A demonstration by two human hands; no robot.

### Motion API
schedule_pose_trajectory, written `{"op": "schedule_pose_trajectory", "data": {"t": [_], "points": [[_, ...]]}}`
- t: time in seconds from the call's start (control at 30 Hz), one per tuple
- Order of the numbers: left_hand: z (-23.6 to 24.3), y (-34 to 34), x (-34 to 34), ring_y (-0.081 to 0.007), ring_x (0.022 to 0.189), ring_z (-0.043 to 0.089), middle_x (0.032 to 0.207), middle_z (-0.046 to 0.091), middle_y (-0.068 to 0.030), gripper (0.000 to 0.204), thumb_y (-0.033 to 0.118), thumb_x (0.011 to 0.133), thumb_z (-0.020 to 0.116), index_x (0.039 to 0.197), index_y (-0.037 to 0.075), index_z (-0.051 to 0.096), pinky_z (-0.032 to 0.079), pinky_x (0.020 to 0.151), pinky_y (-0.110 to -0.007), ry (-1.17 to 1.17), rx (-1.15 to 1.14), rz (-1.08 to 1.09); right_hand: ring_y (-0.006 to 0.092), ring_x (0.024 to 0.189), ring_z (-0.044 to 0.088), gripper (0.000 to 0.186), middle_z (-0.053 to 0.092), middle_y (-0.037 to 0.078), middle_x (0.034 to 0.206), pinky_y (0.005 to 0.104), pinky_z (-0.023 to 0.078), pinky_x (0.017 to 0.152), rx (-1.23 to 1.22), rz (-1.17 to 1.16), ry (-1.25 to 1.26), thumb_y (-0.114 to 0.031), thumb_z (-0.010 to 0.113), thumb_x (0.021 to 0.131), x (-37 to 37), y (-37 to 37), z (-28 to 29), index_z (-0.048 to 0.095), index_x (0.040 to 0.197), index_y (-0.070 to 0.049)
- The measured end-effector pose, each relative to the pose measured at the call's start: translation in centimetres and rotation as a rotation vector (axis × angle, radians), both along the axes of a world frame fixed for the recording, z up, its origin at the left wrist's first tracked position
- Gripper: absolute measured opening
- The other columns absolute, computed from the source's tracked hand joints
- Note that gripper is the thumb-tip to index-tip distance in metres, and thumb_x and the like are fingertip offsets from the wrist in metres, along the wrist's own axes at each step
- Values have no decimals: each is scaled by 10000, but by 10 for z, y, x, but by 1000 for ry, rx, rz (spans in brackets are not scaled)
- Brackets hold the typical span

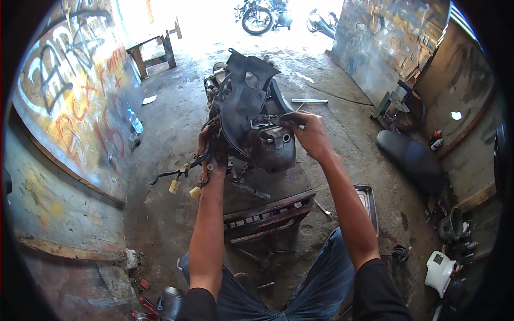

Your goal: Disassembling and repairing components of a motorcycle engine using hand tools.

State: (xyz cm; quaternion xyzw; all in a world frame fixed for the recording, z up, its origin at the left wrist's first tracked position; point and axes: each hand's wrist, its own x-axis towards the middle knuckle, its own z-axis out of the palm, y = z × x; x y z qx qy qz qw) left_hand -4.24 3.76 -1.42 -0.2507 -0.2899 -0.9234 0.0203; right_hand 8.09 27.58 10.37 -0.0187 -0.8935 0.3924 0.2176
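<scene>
In front of me stands a partly stripped motorcycle body with a black plastic panel (243, 104). A dark, rounded housing (273, 150) with a round hole sits at its near end. My left hand (211, 142) reaches in at the panel's left edge, its fingers curled and mostly in shadow; what they grip is hidden. A wiring harness (186, 167) with pale connectors hangs beside that wrist. At the housing's upper right, my right hand (309, 132) is closed, thumb and fingers pressed on a dark flat piece (293, 115).
A dark slatted crate (267, 214) stands between my knees and the body. On the floor at right lie a metal tray (369, 206), a wrench (323, 208) and a black seat (411, 160). A bottle (135, 122) stands by the left wall; a motorcycle (258, 20) is parked outside.
</scene>
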Motion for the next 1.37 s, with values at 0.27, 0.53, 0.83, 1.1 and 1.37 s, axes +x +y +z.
{"op": "schedule_pose_trajectory", "data": {"t": [0.27,0.53,0.83,1.1,1.37], "points": [[-5,5,-1,-178,1077,609,1185,644,-104,270,196,1037,471,1195,14,591,483,945,-322,-56,54,6,383,1113,626,316,653,236,1173,431,472,979,276,-446,85,-148,635,924,-1,8,-7,672,1204,-6],[6,2,12,-162,1035,609,1162,646,-69,320,233,1055,422,1193,4,597,496,919,-307,70,-183,224,256,940,676,468,711,146,965,382,513,873,-13,-193,-203,-396,647,952,-94,-23,3,673,1171,16],[8,-43,10,-192,1044,626,1190,649,-120,295,160,1015,502,1268,27,575,510,862,-321,230,-1000,550,155,842,643,377,702,93,946,329,516,762,-798,237,-158,-313,592,1001,-129,-45,-6,667,1171,15],[-20,-36,-12,-149,1127,568,1204,621,-80,262,60,996,541,1254,30,572,479,941,-307,90,-548,227,238,1088,654,536,668,194,1201,376,490,956,-395,214,1,-373,671,940,-95,-59,-1,587,1266,43],[-30,-40,-21,-206,1169,589,1267,602,-70,283,128,998,552,1273,59,547,450,1050,-380,146,-363,80,167,1068,646,590,655,148,1229,305,520,902,-335,340,-4,-62,718,897,-83,-74,11,440,1417,-48]]}}
